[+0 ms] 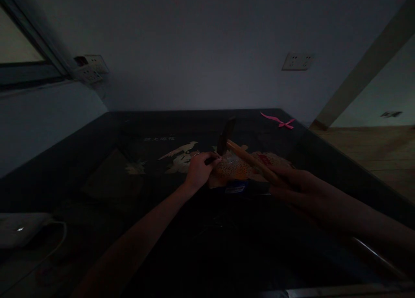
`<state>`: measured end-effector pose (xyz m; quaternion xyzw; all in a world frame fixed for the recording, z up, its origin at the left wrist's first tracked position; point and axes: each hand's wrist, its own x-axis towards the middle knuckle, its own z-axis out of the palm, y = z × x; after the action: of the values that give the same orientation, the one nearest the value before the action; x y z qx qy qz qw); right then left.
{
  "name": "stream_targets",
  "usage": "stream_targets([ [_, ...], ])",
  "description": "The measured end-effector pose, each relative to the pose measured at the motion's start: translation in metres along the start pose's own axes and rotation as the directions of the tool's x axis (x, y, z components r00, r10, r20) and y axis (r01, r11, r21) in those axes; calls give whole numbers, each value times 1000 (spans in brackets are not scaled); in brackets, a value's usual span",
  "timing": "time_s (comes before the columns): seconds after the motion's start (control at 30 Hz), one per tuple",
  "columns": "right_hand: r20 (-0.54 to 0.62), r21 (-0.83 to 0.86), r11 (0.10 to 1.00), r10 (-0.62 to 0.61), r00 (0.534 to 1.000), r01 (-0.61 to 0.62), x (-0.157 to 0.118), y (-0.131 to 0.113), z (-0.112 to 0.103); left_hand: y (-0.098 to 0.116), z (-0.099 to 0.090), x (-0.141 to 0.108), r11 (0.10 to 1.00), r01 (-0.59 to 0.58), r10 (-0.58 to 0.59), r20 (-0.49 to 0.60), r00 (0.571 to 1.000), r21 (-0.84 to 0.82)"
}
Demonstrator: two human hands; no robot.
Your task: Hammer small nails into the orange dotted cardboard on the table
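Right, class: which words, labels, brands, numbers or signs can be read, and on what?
None reads with certainty.
Pale row of characters on the dark glossy tabletop: too small and dim.
White print on the blue rectangular label: blurred.
Red patch beside the brown wooden hammer handle: too blurred to tell whether it's print.

A single head-worn view looks from above the near side of the table (139,122), forward and down across it. The camera sits close to the table, its field wide enough to take in the wall (194,52) behind it and the floor (359,144) to the table's right.
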<state>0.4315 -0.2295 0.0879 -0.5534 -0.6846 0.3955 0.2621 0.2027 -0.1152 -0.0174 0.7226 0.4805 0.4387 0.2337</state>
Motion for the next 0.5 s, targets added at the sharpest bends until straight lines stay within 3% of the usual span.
stream_targets([
  [0.17, -5, 0, 999, -32, 999, 32, -1, 0, -2, -2, 1, 0, 1000, -4, 4, -1, 1000, -16],
  [0.3, 31, 47, 999, 25, 999, -26, -1, 1, 2, -1, 0, 0, 998, -2, 2, 5, 1000, 55],
  [0.5, 24, 20, 1000, 7, 1000, -8, -2, -3, -1, -3, 1, 0, 999, -20, 20, -2, 1000, -43],
])
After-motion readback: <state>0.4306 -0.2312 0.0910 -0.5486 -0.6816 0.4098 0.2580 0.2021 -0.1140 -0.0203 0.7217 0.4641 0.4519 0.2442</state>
